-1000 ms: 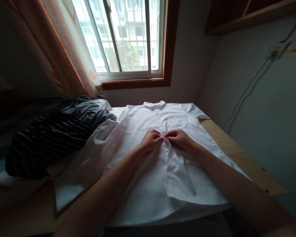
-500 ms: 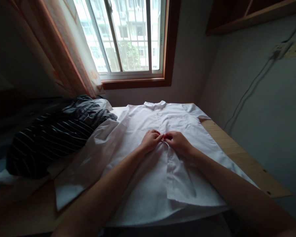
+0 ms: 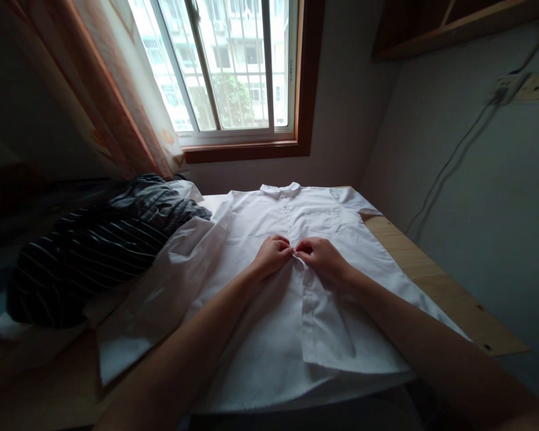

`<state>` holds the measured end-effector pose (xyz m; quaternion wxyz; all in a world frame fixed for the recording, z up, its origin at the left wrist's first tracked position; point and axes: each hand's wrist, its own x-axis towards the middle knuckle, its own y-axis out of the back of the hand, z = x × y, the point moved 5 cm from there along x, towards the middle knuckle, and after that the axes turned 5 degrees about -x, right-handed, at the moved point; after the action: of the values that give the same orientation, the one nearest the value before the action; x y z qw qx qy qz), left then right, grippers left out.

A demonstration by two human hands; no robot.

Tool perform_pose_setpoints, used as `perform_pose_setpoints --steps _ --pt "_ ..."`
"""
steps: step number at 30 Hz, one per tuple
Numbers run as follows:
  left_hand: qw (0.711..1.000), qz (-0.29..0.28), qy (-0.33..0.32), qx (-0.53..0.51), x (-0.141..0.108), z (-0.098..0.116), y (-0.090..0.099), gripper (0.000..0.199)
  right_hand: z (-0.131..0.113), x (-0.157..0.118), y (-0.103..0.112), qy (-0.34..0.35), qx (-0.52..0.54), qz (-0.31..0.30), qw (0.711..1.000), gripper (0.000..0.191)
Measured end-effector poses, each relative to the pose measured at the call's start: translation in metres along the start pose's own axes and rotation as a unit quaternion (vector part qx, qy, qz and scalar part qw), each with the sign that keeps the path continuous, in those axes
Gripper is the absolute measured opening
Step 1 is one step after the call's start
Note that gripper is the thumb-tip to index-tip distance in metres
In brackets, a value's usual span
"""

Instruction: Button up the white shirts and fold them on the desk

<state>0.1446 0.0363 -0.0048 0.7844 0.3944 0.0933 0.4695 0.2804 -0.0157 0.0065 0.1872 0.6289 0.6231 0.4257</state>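
A white button-up shirt (image 3: 251,341) lies spread front side up, its collar toward the window. My left hand (image 3: 273,255) pinches the front placket about halfway down. Close against it, my right hand (image 3: 321,256) grips the placket's other edge, thumb and fingertips pressed together. The fingertips almost meet, and any button between them is too small to make out. Above the hands the front is joined up to the collar. Below them the front edge (image 3: 308,323) hangs loose and slightly folded.
The shirt rests on a wooden table (image 3: 431,278) whose right edge shows. Dark striped clothes (image 3: 90,257) are heaped at the left. Behind are a window (image 3: 233,66) and a curtain (image 3: 117,90). A cable (image 3: 449,161) hangs from a wall socket (image 3: 505,90).
Both hands stay at the same place on the placket, with the fingertips shifting only slightly. The whole view has moved a little.
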Motion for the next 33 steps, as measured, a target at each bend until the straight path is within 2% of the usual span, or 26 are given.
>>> perform_pose_setpoints --steps 7,14,20,33 --pt "1.000 0.003 -0.009 0.000 0.002 0.000 -0.001 0.028 0.008 0.002 -0.005 -0.017 0.031 -0.016 0.999 0.021" --pt "1.000 0.011 -0.013 -0.018 0.001 -0.004 0.000 0.026 0.004 0.004 -0.010 -0.039 -0.117 -0.035 0.992 0.029" --pt "1.000 0.001 -0.019 -0.017 -0.001 -0.002 0.000 0.026 0.003 0.004 -0.013 -0.023 -0.159 -0.041 0.986 0.028" --pt "0.998 0.001 -0.036 0.042 -0.001 0.006 -0.002 0.027 0.014 0.009 -0.015 -0.046 -0.080 -0.034 0.995 0.030"
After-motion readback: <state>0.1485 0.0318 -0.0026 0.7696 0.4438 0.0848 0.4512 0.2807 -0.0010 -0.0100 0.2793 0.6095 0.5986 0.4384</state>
